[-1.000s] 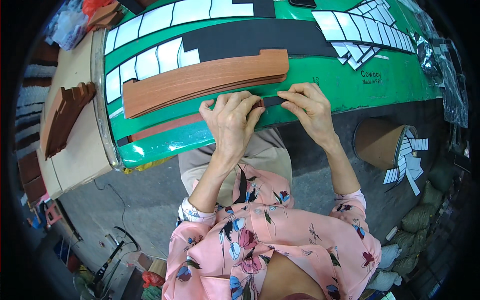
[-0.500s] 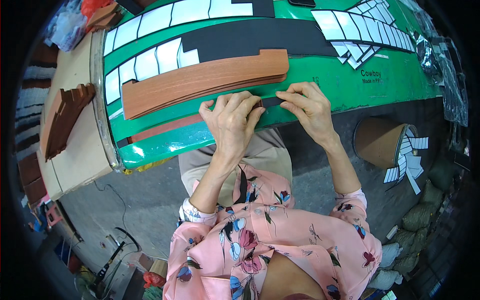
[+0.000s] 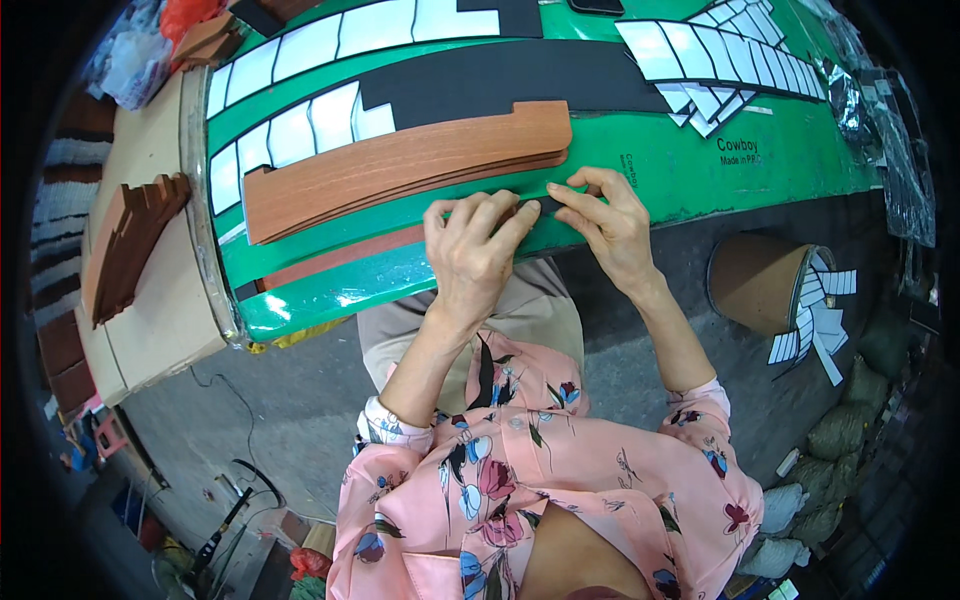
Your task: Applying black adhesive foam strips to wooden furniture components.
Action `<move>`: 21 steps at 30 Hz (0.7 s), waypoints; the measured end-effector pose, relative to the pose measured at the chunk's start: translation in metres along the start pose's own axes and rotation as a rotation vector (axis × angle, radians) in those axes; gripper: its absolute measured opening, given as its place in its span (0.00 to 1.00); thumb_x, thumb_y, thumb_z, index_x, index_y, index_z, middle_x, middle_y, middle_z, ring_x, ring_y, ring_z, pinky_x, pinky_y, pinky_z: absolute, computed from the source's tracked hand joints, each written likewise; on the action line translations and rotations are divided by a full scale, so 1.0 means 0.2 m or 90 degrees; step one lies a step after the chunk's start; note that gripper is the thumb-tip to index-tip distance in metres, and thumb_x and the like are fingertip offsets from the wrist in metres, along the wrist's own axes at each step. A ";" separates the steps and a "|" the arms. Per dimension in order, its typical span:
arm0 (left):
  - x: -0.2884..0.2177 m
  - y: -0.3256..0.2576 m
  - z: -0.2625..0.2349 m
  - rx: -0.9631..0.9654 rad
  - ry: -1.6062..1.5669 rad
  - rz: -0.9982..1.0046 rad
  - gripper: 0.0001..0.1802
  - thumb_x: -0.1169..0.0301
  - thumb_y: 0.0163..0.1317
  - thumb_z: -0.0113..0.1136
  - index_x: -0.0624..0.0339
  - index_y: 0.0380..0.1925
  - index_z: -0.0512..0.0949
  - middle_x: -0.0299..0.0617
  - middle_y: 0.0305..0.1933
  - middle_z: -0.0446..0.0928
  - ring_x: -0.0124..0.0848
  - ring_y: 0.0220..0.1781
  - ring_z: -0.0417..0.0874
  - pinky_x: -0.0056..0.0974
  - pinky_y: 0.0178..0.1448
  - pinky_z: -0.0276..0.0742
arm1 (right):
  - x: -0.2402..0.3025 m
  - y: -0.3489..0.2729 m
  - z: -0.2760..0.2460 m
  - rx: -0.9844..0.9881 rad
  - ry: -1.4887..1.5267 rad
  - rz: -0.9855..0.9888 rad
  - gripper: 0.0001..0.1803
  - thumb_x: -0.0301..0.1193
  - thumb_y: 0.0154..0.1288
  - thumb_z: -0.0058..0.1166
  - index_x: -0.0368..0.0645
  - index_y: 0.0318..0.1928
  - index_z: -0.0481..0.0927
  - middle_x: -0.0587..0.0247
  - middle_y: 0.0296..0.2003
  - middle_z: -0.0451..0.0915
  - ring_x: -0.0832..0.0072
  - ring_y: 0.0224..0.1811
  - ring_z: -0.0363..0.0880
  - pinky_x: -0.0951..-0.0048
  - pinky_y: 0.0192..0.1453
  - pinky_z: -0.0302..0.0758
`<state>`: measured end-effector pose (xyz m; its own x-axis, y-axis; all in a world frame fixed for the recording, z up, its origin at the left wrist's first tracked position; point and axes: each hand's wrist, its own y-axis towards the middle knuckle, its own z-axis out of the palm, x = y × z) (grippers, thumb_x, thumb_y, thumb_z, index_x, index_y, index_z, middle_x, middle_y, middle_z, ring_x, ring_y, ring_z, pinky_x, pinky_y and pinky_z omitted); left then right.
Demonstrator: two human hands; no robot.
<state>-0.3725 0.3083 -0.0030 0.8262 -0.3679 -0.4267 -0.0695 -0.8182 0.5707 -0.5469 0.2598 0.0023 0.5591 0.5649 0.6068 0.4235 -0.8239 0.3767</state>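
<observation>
Left hand and right hand meet fingertip to fingertip, pinching a thin dark strip at the near edge of the green work table. Just beyond lies a stack of curved brown wood-grain pieces; table right of it is bare.

Dark strip mostly covered by left hand and right hand; its length unreadable. Reddish strip runs under left hand. Green board cut off at top edge.
</observation>
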 end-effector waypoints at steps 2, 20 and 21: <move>0.02 0.01 -0.01 -0.020 0.022 0.055 0.14 0.72 0.43 0.59 0.52 0.35 0.81 0.33 0.36 0.77 0.31 0.36 0.78 0.38 0.41 0.66 | 0.00 -0.02 0.04 -0.034 0.026 -0.002 0.21 0.28 0.43 0.66 0.51 0.43 0.83 0.64 0.40 0.75 0.70 0.37 0.75 0.70 0.37 0.75; 0.35 -0.47 -0.55 -0.324 0.188 -0.244 0.13 0.76 0.57 0.58 0.60 0.44 0.75 0.46 0.53 0.69 0.42 0.55 0.68 0.47 0.59 0.60 | -0.02 -0.17 0.07 0.007 0.326 0.222 0.26 0.23 0.59 0.55 0.36 0.59 0.68 0.55 0.58 0.70 0.64 0.61 0.68 0.65 0.65 0.64; 0.41 -0.48 -0.58 -0.371 0.153 -0.354 0.16 0.76 0.58 0.57 0.63 0.48 0.73 0.48 0.50 0.70 0.45 0.53 0.71 0.46 0.59 0.61 | -0.03 -0.17 0.07 0.004 0.294 0.241 0.25 0.23 0.60 0.54 0.36 0.59 0.68 0.56 0.57 0.72 0.66 0.60 0.69 0.66 0.65 0.64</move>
<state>-0.2336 0.4079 -0.0108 0.7557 0.1804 -0.6296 0.6286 -0.4695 0.6200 -0.5543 0.2855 -0.0240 0.3043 0.1517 0.9404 0.2605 -0.9629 0.0711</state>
